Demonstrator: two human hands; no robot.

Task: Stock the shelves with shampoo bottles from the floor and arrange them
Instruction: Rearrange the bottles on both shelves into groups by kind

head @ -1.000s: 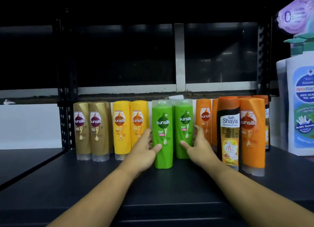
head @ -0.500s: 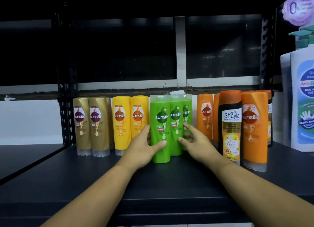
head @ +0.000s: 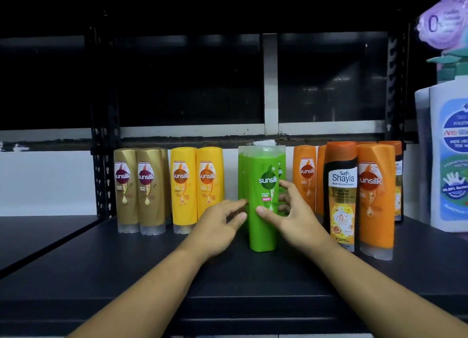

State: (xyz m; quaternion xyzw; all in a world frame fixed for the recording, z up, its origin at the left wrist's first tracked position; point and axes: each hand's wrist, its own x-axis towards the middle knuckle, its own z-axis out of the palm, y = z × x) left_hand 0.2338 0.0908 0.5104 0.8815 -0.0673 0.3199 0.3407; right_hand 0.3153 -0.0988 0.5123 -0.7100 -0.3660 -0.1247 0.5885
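Head view: nearest, two bare forearms reach in over the dark shelf (head: 126, 274) to the front green Sunsilk bottle (head: 262, 236), which stands upright on it. The left grip (head: 220, 226) hangs loose and unclenched just left of that bottle, fingertips at its edge; blur hides whether they touch. The right grip (head: 298, 218) is spread too, thumb laid on the bottle's face and fingers past its right side, clasping nothing. Behind the bottle stand more green Sunsilk bottles (head: 242, 175), nearly hidden. Left of it are yellow Sunsilk bottles (head: 197, 185); right of it are a Safi Shayla bottle (head: 342, 185) and orange Sunsilk bottles (head: 374, 203). The step looks like arranging, with the greens being lined into a file. The next move is probably a gentle nudge to square the front bottle, without tipping it.
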